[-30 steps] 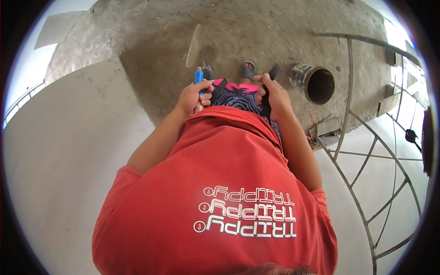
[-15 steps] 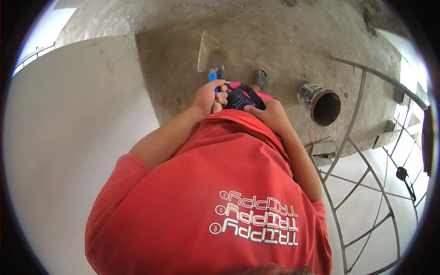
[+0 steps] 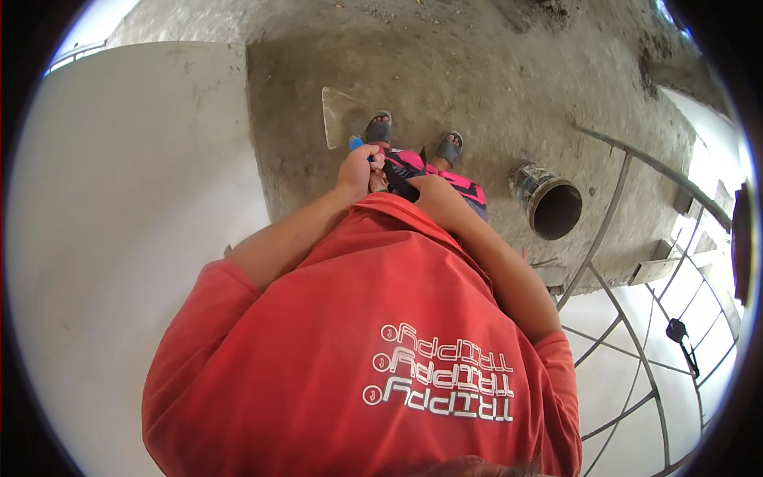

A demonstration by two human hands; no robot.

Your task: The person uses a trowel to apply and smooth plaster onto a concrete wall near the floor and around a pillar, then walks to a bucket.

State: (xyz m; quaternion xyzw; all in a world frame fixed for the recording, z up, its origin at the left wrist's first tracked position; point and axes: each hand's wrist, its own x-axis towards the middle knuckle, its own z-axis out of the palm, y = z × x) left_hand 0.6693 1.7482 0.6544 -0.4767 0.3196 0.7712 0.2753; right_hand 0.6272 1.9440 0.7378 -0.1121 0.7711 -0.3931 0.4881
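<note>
My left hand (image 3: 362, 168) is closed around the blue handle of a wide putty knife (image 3: 342, 118). Its broad, plaster-edged blade points away from me above the floor. Some of the left fingers lie close to the front of my waist. My right hand (image 3: 435, 193) is at the waist of my pink and black patterned shorts (image 3: 469, 189), with the fingers bent against a black band (image 3: 401, 184). Its fingertips are partly hidden. The hem of my red shirt (image 3: 373, 278) comes down just behind both hands.
A round, plaster-smeared bucket (image 3: 524, 180) lies tipped to my right, its dark mouth toward me. Beyond it curves a metal railing (image 3: 616, 199). A smooth white wall surface (image 3: 127, 191) runs along my left. My sandalled feet (image 3: 449, 149) stand on rough concrete floor (image 3: 445, 71).
The putty knife has shifted left and closer to me in my left hand. My right hand has slid inward toward the left one, and more of the shorts shows.
</note>
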